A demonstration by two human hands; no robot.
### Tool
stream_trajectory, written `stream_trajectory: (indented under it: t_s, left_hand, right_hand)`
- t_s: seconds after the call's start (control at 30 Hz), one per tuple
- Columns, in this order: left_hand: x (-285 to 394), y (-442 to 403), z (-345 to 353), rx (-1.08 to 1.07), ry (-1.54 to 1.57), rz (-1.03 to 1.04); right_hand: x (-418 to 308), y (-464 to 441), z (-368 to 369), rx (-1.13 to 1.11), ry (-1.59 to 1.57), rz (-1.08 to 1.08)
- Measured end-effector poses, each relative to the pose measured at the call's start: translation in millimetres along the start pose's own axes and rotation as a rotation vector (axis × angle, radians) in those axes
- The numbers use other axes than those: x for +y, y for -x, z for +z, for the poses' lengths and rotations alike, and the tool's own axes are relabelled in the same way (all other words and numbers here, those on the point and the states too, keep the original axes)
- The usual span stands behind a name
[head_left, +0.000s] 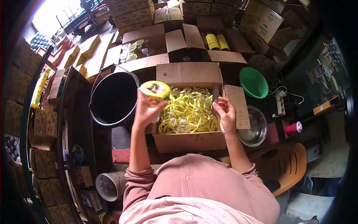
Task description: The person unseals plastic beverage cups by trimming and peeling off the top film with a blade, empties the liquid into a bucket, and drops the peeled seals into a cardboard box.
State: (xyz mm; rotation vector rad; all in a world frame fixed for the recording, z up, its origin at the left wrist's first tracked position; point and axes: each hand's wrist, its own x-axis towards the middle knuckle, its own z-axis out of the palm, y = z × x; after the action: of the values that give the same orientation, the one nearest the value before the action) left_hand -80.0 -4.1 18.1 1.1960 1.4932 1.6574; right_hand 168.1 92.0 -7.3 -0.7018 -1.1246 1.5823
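My left hand (144, 109) is wrapped round a clear plastic cup with a yellow-rimmed printed lid (156, 89); motion blurs the print. The cup is held up over the left edge of an open cardboard box (190, 143). Inside that box lies a tangled heap of yellow strips (190, 112), with some clear plastic among them. At the box's right edge, my right hand (226, 115) pinches a dark, flat, blade-like piece (215, 92) that points up. Its exact kind does not show. The two hands are apart.
A black bucket (112, 98) stands left of the box. To the right are a green basin (253, 83) and a metal bowl (257, 127). Behind are a carton of lidded cups (132, 57) and two yellow rolls (212, 42). An orange chair (287, 164) is at lower right.
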Motion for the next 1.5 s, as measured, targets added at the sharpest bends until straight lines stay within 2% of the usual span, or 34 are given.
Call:
stream_trajectory:
  t_s: [0.1, 0.13, 0.17, 0.23, 0.37, 0.67, 0.77, 0.97, 1.17, 1.5]
  left_hand:
    - [-0.5, 9.0, 33.4, -0.079, 0.094, 0.123]
    - [13.6, 12.7, 38.4, -0.139, 0.073, 0.061]
    - [10.2, 12.8, 43.1, -0.111, 0.023, 0.121]
    - [23.9, 13.0, 40.4, -0.170, -0.398, 0.211]
    - [33.5, 17.9, 43.8, -0.138, -0.286, 0.148]
    - [34.5, 23.0, 42.8, -0.116, -0.344, 0.268]
    - [46.9, 23.1, 48.5, -0.067, -0.437, 0.251]
    - [34.4, 25.8, 46.3, -0.092, -0.382, 0.128]
    - [31.3, 27.0, 49.3, -0.221, -0.295, 0.124]
    - [21.3, 28.0, 53.4, -0.458, 0.112, -0.024]
  right_hand:
    - [-25.5, -13.9, 21.9, -0.118, 0.429, -0.423]
    - [-41.5, -16.9, 24.7, -0.164, 0.690, -0.613]
    - [-50.6, -19.8, 28.4, -0.200, 0.780, -0.722]
    - [-62.9, -25.7, 34.9, -0.277, 0.954, -0.941]
    - [-73.4, -32.7, 34.1, -0.466, 1.179, -1.121]
    - [-80.3, -33.3, 41.1, -0.581, 1.276, -1.218]
    - [-83.7, -35.6, 41.2, -0.626, 1.283, -1.253]
    - [-81.8, -36.9, 38.8, -0.675, 1.293, -1.355]
    - [-75.1, -36.0, 39.8, -0.684, 1.244, -1.374]
    - [-66.7, -41.6, 31.1, -0.767, 1.188, -1.367]
